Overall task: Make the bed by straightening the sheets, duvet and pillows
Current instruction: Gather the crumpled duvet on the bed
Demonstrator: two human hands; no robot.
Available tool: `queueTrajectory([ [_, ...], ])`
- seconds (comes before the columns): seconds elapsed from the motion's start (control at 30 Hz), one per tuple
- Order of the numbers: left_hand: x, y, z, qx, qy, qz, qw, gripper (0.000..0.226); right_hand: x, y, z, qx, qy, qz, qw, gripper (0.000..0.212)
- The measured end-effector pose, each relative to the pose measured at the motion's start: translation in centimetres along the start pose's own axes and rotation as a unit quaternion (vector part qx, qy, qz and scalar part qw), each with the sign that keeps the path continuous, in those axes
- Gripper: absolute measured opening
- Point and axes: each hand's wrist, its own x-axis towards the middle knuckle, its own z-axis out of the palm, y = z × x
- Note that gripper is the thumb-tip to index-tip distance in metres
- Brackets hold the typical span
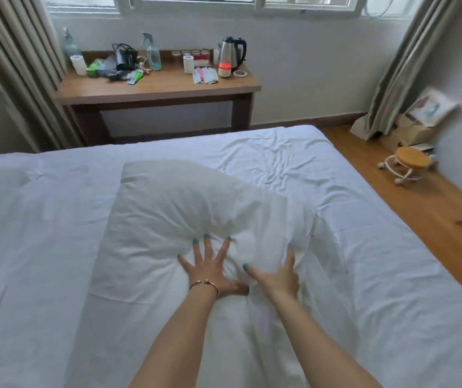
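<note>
Centrally, a soft white pillow [196, 219] lies at an angle on the bed [392, 275], its cotton case creased and dented where two bare hands press it. Left hand [213, 271], with a thin bracelet [204, 287] at the wrist, lies flat with fingers spread wide. Right hand [278, 275] also rests flat, fingers straight; its far fingers sink into the fabric and are hard to make out. Neither grips anything. Under the pillow, a white sheet [294, 163] shows wrinkles toward the far right corner; smoother white bedding [28, 233] covers the left side, cut off by the frame. Beyond stands a wooden table [157, 88] with a steel kettle [232, 54], spray bottles and small clutter, below a window flanked by beige curtains. Wood flooring [434, 197] runs on the right, with a small round stool [409, 163].
</note>
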Motion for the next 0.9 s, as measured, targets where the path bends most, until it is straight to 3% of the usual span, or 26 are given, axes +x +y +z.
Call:
queueTrajectory([
  [0.17,2.5,-8.4,0.1,0.048,0.038,0.207,0.977,0.120,-0.3,0.5,4.5,-0.105,-0.002,0.015,0.994,0.135],
  [0.23,2.6,-11.3,0.9,0.066,0.059,0.242,0.966,0.114,-0.5,0.8,6.2,-0.138,0.022,0.036,0.990,0.133],
  [0.37,3.1,-12.4,3.1,0.037,0.071,0.252,0.964,0.113,-1.4,1.3,8.9,-0.176,0.081,0.047,0.980,0.128],
  [0.5,4.1,-12.3,4.1,0.003,0.088,0.260,0.962,0.114,-1.3,1.8,8.7,-0.158,0.085,0.052,0.983,0.124],
  [0.6,4.2,-12.3,4.3,0.016,0.082,0.257,0.963,0.114,-2.2,2.1,8.8,-0.072,0.122,0.012,0.990,0.121],
  [0.73,4.4,-12.0,4.0,0.031,0.065,0.240,0.968,0.116,-4.1,1.8,8.6,0.073,0.196,-0.080,0.975,0.102],
  [0.9,2.2,-11.3,2.4,0.052,0.033,0.217,0.974,0.116,-4.8,1.6,5.8,0.123,0.103,-0.078,0.984,0.117],
])
